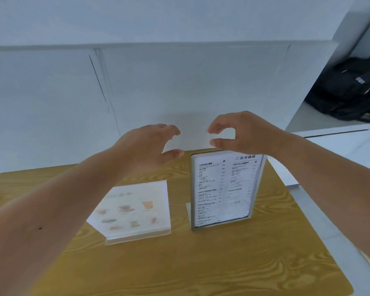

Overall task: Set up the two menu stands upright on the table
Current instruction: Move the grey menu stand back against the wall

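two menu stands: text stand [223, 189] upright, picture stand [135, 210] tilted back

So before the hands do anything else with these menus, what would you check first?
1. Text menu stand upright on its base: ok.
2. Picture menu stand upright: not ok, it leans well back.
3. Left hand free to reach: ok, open and empty.
4. Right hand clear of the text menu stand: cannot tell, its thumb sits right at the top edge.
5. Room on the wooden table around both stands: ok.
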